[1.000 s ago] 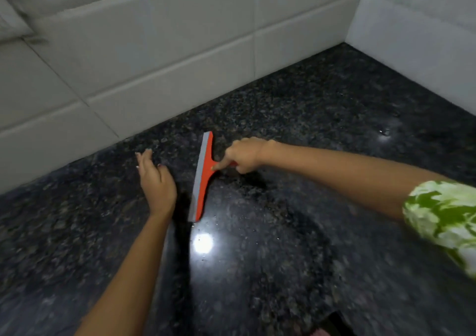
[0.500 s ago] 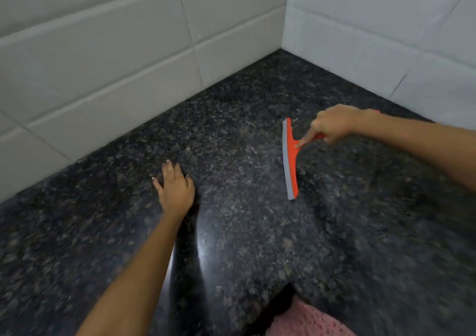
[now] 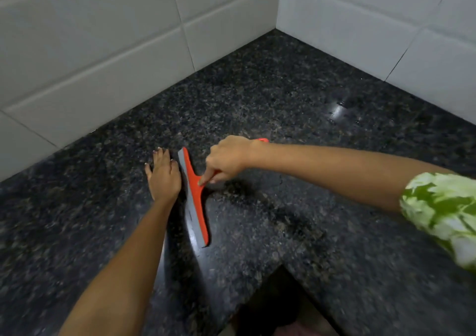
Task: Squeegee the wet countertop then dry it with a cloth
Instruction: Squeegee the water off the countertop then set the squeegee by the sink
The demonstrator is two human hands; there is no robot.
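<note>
An orange squeegee (image 3: 196,196) is seen at the centre of the frame, its grey blade edge laid down on the dark speckled granite bench (image 3: 296,109). The blade runs from just above centre down toward the lower middle, slightly tilted to the left at the top. The handle is gripped by the right hand (image 3: 226,156), which is closed around it, the index finger stretched out along the neck and pressed where handle and blade meet; the orange tip of the handle is just glimpsed behind the wrist. The right arm is brought in from the right edge of the frame, where a green-and-white patterned sleeve (image 3: 443,212) is shown, blurred.

The left hand (image 3: 163,174) is laid flat on the bench just to the left of the blade's upper end, palm down, fingers together and pointed toward the tiled wall (image 3: 103,60); whether it touches the blade cannot be told. The left forearm is extended up from the lower left of the frame.

A wet sheen and small droplets are caught on the bench at the right, close to the white tiles of the side wall (image 3: 386,26). A bright streak is reflected beside the blade's lower half. At the bottom centre, an inward notch in the bench edge is seen, dark below.
</note>
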